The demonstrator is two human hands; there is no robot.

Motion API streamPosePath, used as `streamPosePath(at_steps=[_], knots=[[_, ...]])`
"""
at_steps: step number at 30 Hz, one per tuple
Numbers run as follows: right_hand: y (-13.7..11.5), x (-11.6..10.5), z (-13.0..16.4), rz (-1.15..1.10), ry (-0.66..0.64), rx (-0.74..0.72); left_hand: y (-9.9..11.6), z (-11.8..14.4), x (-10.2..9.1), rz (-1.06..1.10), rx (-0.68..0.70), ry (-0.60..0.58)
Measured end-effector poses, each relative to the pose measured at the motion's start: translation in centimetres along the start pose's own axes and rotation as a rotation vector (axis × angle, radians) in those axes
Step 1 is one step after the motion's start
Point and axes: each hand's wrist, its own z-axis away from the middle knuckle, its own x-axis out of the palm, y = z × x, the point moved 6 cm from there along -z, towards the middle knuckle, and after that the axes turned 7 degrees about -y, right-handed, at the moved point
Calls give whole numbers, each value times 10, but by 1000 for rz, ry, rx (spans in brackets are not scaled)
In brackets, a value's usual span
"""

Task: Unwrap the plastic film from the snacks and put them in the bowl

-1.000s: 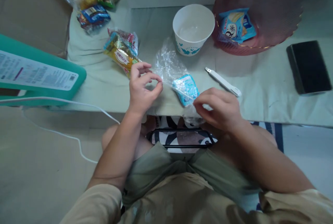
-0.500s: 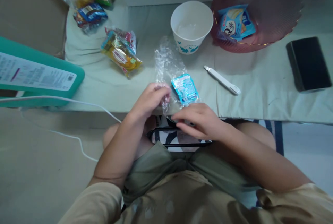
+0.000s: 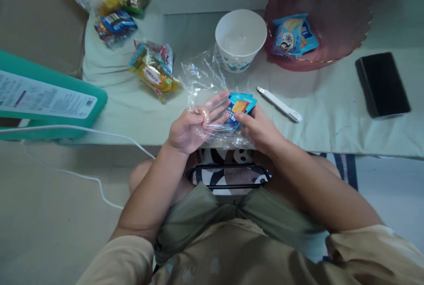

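A crinkled clear plastic bag (image 3: 202, 75) lies on the cloth at the front edge and bunches up around my left hand (image 3: 195, 126). That hand is turned palm up, its thumb bent onto the film and its other fingers stretched toward the right. My right hand (image 3: 265, 128) grips a small blue snack packet (image 3: 241, 105) with a golden biscuit picture, thumb on top. The packet's lower part is among the folds of the bag, and my left fingertips reach its left side. To the right of my right hand lies a white utility knife (image 3: 279, 104).
Behind the bag stand a white paper tub (image 3: 240, 42) and a pink scalloped bowl (image 3: 344, 24) holding blue packets (image 3: 293, 35). A black box (image 3: 384, 84) sits at right. Wrapped snacks (image 3: 154, 71) lie left, near a green container (image 3: 89, 99) and a white cable (image 3: 99, 130).
My right hand has come up from the front edge and taken hold of the blue packet, now showing its picture side. My left hand has turned palm up and its fingers have spread.
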Motion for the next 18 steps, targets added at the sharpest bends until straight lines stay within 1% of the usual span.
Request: streamPosePath(at_steps=[2, 3, 4, 5, 7, 8, 9, 12, 13, 14, 16, 18], knots=[[3, 4, -1, -101, 0, 33, 3, 2, -1, 42, 9, 17], [5, 4, -2, -147, 19, 41, 3, 3, -5, 60, 10, 69], [6, 2, -3, -189, 59, 35, 4, 5, -11, 67, 13, 157], [8, -2, -4, -229, 117, 14, 5, 8, -18, 68, 18, 271], [11, -14, -6, -295, 252, -58, 4, 14, -29, 73, 20, 486], [12, -19, -7, -314, 310, -94, 3, 16, -30, 84, 10, 539], [13, -22, -7, -320, 352, -123, 0, 15, -28, 99, -20, 539], [11, -28, -9, -327, 407, -151, -10, 10, -16, 56, -175, 408], [9, -28, -9, -347, 414, -139, -11, 10, -15, 23, -205, 388], [7, -29, -9, -376, 418, -120, -10, 10, -16, 5, -210, 382], [0, -31, -9, -455, 402, -77, -3, 10, -22, 45, -153, 358], [-5, -31, -8, -554, 359, -20, 8, 11, -27, 143, -69, 258]])
